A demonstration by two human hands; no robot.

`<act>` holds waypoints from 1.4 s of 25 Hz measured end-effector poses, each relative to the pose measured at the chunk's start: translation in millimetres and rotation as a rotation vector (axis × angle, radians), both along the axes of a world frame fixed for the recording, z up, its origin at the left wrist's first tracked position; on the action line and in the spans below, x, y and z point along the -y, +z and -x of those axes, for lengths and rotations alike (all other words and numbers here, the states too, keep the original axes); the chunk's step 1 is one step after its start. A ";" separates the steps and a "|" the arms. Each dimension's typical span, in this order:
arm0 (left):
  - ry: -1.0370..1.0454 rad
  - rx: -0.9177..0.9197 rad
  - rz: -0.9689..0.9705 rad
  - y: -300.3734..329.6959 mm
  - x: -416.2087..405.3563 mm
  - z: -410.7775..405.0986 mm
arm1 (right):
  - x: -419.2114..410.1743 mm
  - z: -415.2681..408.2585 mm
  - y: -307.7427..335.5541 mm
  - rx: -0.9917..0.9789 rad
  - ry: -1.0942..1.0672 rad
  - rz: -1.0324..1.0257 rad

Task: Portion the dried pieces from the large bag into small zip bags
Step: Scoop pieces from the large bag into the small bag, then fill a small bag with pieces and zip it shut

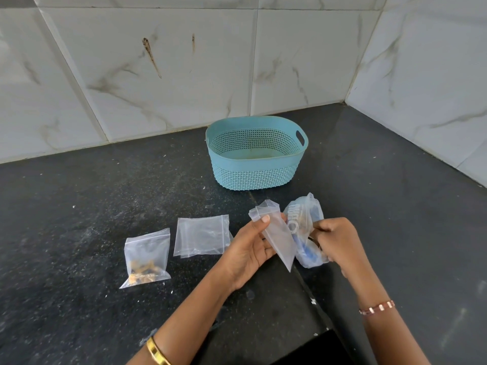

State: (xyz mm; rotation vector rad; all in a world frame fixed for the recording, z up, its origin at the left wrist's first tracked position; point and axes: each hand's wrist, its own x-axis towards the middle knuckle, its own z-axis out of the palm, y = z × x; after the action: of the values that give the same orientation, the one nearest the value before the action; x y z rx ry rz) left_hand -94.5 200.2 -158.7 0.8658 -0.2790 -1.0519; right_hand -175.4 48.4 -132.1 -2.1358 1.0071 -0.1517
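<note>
My left hand holds a small clear zip bag up off the counter, thumb near its top edge, the bag tapering down to a point. Just right of it lies the large printed plastic bag, crumpled, with blue markings. My right hand is closed, its fingers at or inside the large bag's side; what they pinch is hidden. On the counter to the left lies a small zip bag with brown dried pieces. Beside that one, a flat stack of small zip bags holds nothing.
A teal perforated basket stands behind the bags, with nothing visible inside. The dark speckled counter meets marble-tiled walls at the back and right. Small white crumbs dot the surface. A dark gap shows at the counter's near edge.
</note>
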 end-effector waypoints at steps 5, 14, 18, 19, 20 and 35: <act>0.016 0.065 -0.001 1.1 -1.2 -2.5 | 1.8 2.4 3.9 0.089 -0.220 -0.396; 0.057 0.163 -0.082 -3.6 -18.5 -8.9 | 3.7 4.4 3.6 0.191 -0.287 -0.497; 0.087 0.274 -0.138 -2.7 -20.3 -11.6 | 4.6 6.4 5.3 0.186 -0.267 -0.497; 0.095 0.300 -0.153 -1.9 -20.9 -11.9 | 4.2 6.4 5.3 0.185 -0.263 -0.495; 0.098 0.331 -0.164 -1.4 -21.5 -12.3 | 4.1 6.5 5.6 0.185 -0.260 -0.489; 0.061 0.910 -0.438 -7.7 -22.2 -11.8 | -3.9 10.9 31.4 0.235 -0.179 -0.395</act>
State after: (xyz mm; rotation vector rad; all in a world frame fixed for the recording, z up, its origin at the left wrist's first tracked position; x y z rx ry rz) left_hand -82.7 222.4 -166.4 1.7189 -0.7917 -0.6035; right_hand -186.3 52.4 -100.7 -1.6300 0.9948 -0.2610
